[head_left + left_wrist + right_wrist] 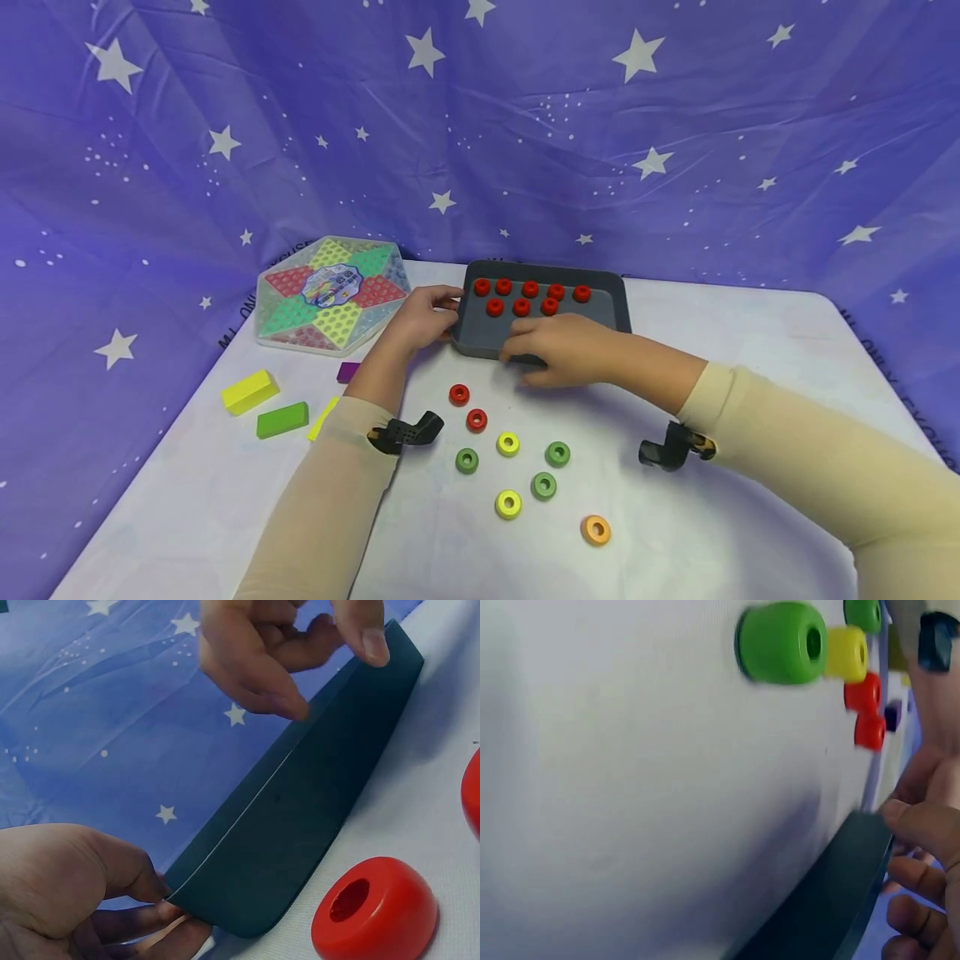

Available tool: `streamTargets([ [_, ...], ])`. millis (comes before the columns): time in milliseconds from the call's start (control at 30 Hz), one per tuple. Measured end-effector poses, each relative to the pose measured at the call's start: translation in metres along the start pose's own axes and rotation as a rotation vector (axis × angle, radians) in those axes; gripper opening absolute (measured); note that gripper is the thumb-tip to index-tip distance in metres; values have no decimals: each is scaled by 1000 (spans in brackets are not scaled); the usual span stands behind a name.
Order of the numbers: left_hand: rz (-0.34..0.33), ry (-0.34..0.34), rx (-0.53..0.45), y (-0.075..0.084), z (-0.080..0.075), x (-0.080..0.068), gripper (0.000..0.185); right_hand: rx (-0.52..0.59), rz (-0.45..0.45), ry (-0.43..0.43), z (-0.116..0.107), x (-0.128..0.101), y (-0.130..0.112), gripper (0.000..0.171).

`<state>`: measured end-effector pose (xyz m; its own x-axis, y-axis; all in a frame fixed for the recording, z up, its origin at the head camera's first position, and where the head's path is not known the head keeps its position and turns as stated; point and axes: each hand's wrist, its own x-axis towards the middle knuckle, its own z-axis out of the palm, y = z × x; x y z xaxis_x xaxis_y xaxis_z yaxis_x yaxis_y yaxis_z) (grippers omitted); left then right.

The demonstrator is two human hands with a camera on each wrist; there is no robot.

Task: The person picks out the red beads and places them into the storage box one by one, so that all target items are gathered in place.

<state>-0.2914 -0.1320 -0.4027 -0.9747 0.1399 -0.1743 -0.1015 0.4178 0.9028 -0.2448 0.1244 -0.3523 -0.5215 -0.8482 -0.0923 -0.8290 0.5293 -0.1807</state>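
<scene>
Grey tray [618, 310] is sitting right at both hands up top: left hand [422, 318] is gripping its left corner, right hand [564, 350] is curling over the near wall. Left wrist cam: long wall is running away from the left fingers [142, 919]. Right wrist cam: blurry, fingers [922, 825] are pinching the rim.

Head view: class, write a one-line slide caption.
Both hands, left and right, grip a grey tray of red rings; coloured rings lie nearby.
</scene>
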Motion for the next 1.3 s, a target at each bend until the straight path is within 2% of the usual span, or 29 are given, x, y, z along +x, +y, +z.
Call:
streamTargets([
  [100,6,-1,1,1,0,0,46,-5,-43,14,4,2,-13,35],
  [333,6,-5,-3,4,0,0,46,24,-176,-84,16,16,-37,38],
  [500,11,-9,7,7,2,-2,46,1,-204,-128,24,24,-45,39],
  [700,21,-15,6,9,4,-3,45,-44,-209,-152,28,25,-47,38],
  [867,20,-8,10,8,3,-2,45,-13,-185,-126,24,19,-39,36],
  [1133,21,1,17,3,1,-3,46,62,-134,-72,-2,0,-23,34],
  [1300,22,5,-6,0,1,-1,46,18,-72,-63,-22,-8,-9,34],
])
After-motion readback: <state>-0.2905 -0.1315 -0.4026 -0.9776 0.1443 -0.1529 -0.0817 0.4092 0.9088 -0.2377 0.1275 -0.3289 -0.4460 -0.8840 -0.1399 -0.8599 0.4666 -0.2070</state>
